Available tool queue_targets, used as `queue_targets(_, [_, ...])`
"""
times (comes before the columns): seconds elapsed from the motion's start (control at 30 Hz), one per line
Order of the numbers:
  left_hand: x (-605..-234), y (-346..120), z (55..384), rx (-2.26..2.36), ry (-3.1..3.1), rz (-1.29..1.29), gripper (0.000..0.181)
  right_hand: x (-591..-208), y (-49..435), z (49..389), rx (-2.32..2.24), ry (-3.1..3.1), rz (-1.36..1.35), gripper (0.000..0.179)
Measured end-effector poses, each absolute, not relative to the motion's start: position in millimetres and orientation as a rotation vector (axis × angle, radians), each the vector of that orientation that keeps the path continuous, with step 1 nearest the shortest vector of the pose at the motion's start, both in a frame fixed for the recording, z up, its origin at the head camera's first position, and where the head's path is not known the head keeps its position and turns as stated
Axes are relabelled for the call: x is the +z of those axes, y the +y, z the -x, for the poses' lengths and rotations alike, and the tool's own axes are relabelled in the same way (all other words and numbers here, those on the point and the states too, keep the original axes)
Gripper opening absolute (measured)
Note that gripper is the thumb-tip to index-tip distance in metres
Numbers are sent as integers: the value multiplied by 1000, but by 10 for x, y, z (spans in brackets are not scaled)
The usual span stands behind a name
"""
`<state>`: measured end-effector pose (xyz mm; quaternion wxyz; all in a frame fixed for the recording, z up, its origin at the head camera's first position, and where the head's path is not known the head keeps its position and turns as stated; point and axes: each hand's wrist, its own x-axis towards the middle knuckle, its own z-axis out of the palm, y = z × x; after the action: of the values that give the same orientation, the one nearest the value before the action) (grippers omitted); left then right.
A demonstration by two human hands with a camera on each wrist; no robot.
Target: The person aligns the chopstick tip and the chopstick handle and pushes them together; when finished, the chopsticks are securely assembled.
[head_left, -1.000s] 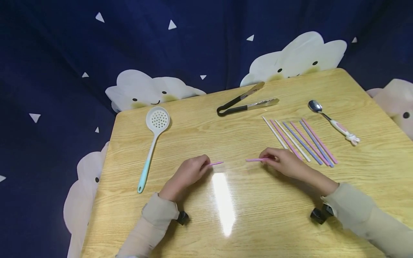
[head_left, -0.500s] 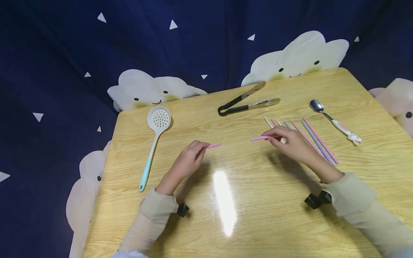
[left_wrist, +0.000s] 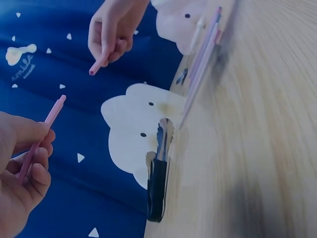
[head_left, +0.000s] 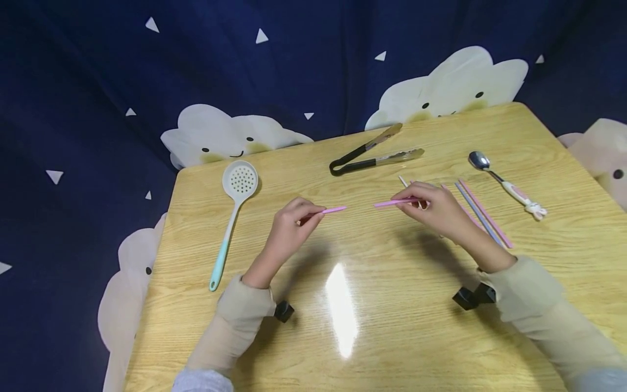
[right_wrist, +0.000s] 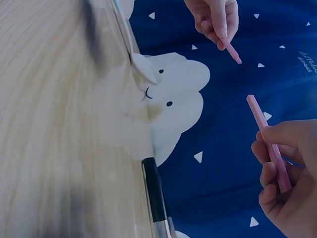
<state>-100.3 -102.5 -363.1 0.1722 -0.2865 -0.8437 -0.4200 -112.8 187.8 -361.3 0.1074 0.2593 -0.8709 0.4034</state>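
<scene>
My left hand [head_left: 289, 231] pinches a short pink straw piece [head_left: 335, 209] between thumb and fingers, above the table. Its free end points right, and in the left wrist view a narrower tip shows on this straw piece [left_wrist: 55, 110]. Facing it, my right hand [head_left: 441, 213] pinches a second short pink straw piece [head_left: 384, 204]. In the right wrist view that straw piece [right_wrist: 270, 141] lies across curled fingers, thumb on top. The end toward the left hand looks dark and hollow. A small gap separates the two facing ends.
Several pink, blue and white straws [head_left: 482, 212] lie behind the right hand, partly hidden by it. Black-handled tongs [head_left: 367, 163] rest at the back, a spoon [head_left: 504, 185] with a rabbit handle at the right. A white skimmer [head_left: 235, 212] lies left on the wooden table [head_left: 392, 326].
Both hands have risen from low over the table and moved farther from the person, carrying the pink pieces. The left piece has moved slightly right lately, narrowing the gap.
</scene>
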Motion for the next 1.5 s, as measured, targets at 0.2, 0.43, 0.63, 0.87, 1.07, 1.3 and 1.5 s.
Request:
queue_targets(0.2, [-3589, -960, 1027, -1258, -2373, 844, 8, -3532, 1766, 1141, 1166, -2571, -766, 11])
queue_targets(0.43, [-3569, -932, 1030, -1263, -2407, 816, 9, -3521, 1677, 1156, 1248, -2519, -798, 11])
queue_targets(0.63, [-3564, -913, 1042, -1263, -2398, 825, 9, -3516, 1645, 1158, 1257, -2525, -817, 11])
queue_targets(0.87, [-3555, -893, 1038, -1272, -2406, 819, 9, -3523, 1632, 1158, 1258, -2553, -791, 10])
queue_targets(1.07, [-3553, -889, 1034, -1262, -2416, 812, 9, -3527, 1620, 1159, 1247, -2549, -802, 10])
queue_targets(1.3, [-3554, -881, 1039, -1251, -2415, 828, 9, -3519, 1589, 1160, 1232, -2495, -848, 10])
queue_targets(1.5, [-3552, -866, 1038, -1258, -2408, 833, 9, -3518, 1578, 1149, 1278, -2463, -851, 10])
